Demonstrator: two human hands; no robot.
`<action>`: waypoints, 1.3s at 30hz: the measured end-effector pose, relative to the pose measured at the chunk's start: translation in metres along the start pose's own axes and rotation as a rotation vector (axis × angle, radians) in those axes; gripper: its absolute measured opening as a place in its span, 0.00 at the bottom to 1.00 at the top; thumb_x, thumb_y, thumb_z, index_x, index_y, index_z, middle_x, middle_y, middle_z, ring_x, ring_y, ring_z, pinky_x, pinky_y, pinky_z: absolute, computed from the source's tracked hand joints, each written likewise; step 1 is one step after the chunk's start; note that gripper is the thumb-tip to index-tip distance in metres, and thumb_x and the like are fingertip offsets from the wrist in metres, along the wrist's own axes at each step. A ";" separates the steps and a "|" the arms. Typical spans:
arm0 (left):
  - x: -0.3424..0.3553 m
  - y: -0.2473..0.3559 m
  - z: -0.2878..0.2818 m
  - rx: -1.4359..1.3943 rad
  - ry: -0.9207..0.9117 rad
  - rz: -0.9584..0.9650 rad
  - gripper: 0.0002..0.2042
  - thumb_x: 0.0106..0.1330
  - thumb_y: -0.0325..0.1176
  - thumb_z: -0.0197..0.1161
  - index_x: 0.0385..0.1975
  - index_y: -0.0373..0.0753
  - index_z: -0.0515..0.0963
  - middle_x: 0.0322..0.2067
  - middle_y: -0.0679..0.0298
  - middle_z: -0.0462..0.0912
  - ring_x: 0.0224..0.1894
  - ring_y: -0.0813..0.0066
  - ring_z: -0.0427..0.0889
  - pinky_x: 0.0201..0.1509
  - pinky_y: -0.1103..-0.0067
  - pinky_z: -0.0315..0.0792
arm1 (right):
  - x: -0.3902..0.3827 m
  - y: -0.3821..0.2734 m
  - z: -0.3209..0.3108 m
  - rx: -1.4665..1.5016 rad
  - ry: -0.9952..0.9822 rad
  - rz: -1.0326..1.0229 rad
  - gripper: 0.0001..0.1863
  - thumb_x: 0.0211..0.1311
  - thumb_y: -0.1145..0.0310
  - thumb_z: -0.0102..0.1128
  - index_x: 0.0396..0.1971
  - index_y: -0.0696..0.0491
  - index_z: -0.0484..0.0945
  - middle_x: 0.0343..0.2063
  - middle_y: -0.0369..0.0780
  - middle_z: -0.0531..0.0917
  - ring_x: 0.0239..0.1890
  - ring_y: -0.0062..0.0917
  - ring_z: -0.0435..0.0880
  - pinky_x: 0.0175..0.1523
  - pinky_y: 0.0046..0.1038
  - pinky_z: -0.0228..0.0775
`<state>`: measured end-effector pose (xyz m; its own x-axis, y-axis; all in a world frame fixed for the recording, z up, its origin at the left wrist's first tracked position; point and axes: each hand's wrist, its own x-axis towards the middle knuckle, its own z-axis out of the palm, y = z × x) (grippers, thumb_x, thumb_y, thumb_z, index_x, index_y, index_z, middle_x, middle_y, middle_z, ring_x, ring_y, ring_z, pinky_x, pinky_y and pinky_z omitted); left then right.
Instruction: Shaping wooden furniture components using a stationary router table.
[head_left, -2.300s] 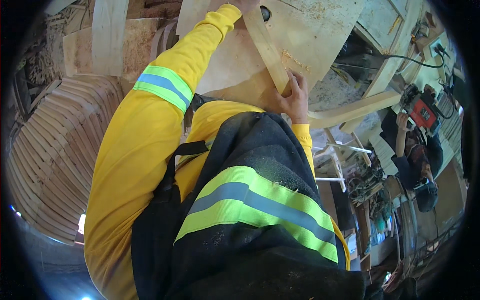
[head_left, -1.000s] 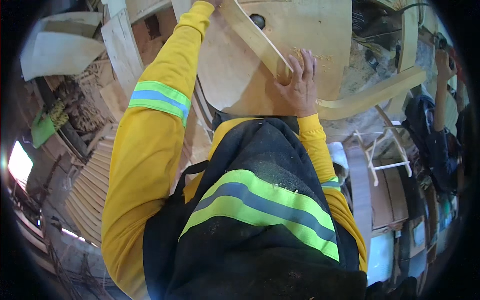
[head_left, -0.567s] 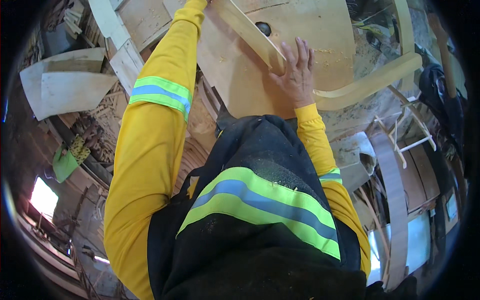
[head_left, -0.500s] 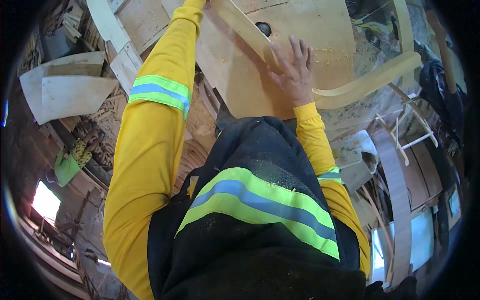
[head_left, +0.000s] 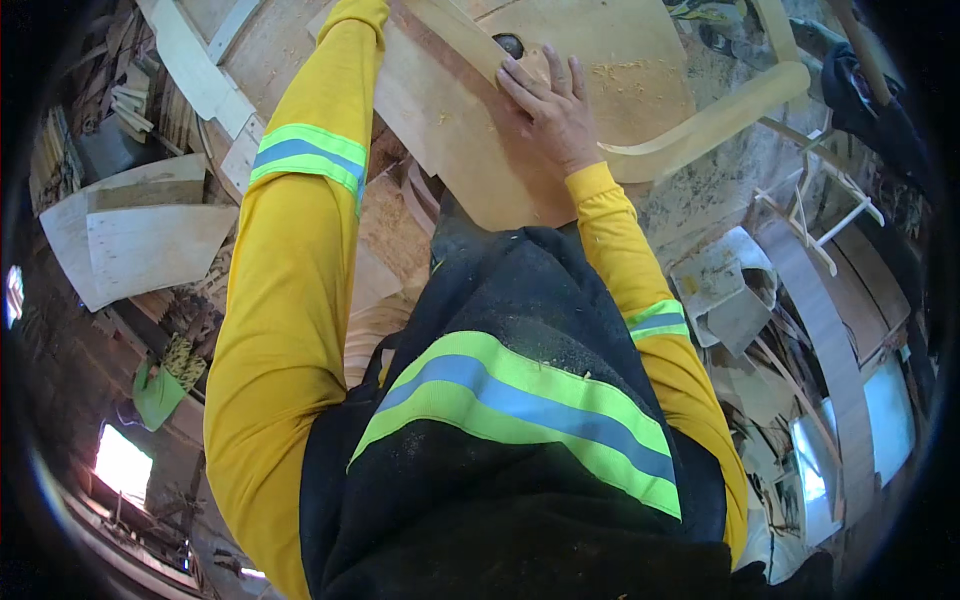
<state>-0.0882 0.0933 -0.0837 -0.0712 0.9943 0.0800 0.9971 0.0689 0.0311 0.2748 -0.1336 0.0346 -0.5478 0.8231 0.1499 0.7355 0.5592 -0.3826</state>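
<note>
A board (head_left: 630, 35) is scattered with shavings (head_left: 622, 77); a curved beam (head_left: 705, 118) is set to its right, panels (head_left: 160, 245) well to its left. Over the board a slim, pale strip (head_left: 460, 35) is slanted, its near end met by straight, unclenched fingers of the right hand (head_left: 555, 108). The left hand's state cannot be told.

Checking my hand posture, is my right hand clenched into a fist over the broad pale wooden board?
No, the bare right hand has its fingers extended over the broad pale wooden board.
</note>
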 end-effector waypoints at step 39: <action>-0.157 0.163 -0.089 -0.672 0.250 -0.794 0.29 0.77 0.39 0.47 0.73 0.28 0.59 0.73 0.42 0.62 0.76 0.49 0.60 0.80 0.66 0.53 | -0.085 0.103 -0.076 0.211 -0.084 -0.058 0.35 0.43 0.40 0.79 0.45 0.49 0.80 0.59 0.42 0.75 0.62 0.41 0.74 0.66 0.43 0.68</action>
<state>0.0829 -0.0590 -0.0029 -0.7731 0.6343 -0.0048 0.4501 0.5539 0.7005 0.4278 -0.1386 0.0513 -0.6247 0.7739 0.1038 0.6071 0.5650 -0.5588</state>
